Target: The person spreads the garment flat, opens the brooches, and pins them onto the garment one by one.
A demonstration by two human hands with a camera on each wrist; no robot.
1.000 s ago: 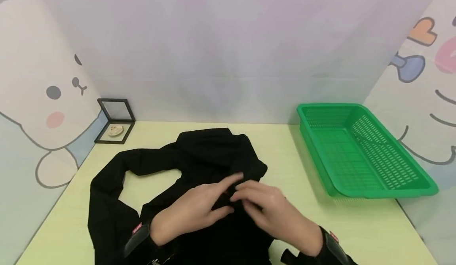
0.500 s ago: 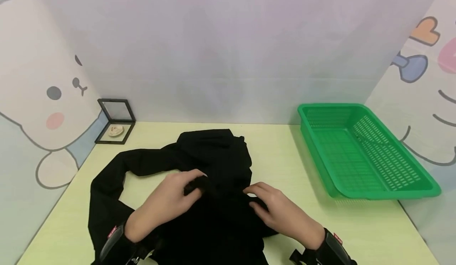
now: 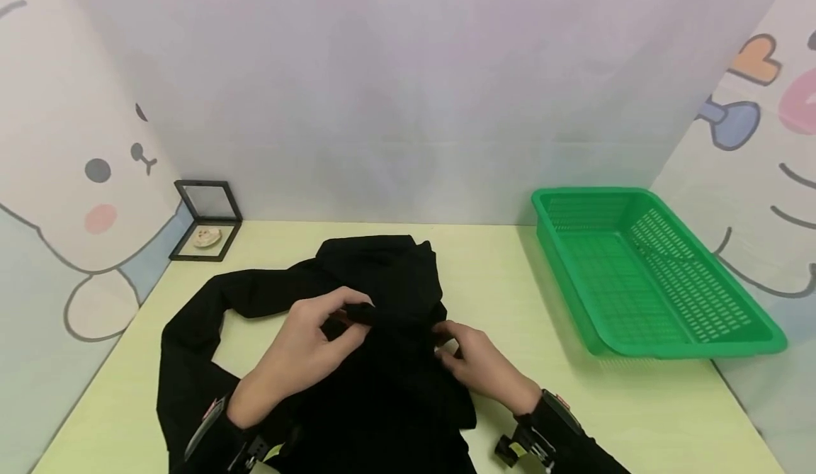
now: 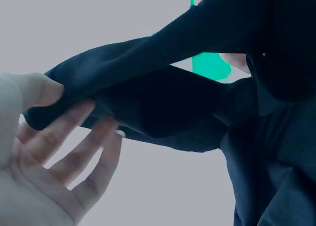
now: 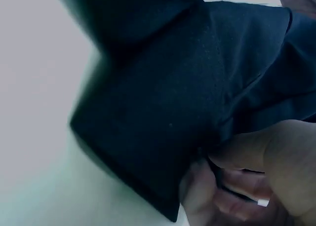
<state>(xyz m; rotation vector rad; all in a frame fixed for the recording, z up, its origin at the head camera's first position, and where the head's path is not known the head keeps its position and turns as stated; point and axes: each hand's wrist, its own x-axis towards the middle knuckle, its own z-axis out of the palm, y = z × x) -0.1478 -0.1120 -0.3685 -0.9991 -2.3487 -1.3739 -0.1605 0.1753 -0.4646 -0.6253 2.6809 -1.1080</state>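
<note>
With left hand (image 3: 309,346), pinching a lifted fold of black garment (image 3: 389,403) between thumb and fingers; with right hand (image 3: 477,364), pinching the same cloth along its right side. Laid out on the tabletop (image 3: 637,417), with one sleeve (image 3: 185,360) bent out leftward near a black frame (image 3: 218,219); apart from a green basket (image 3: 621,268).

We find no legible lettering, brand or number here; the small red tag (image 3: 213,409) on the black wristband (image 3: 203,436) at the person's left wrist is too small for us to read.
</note>
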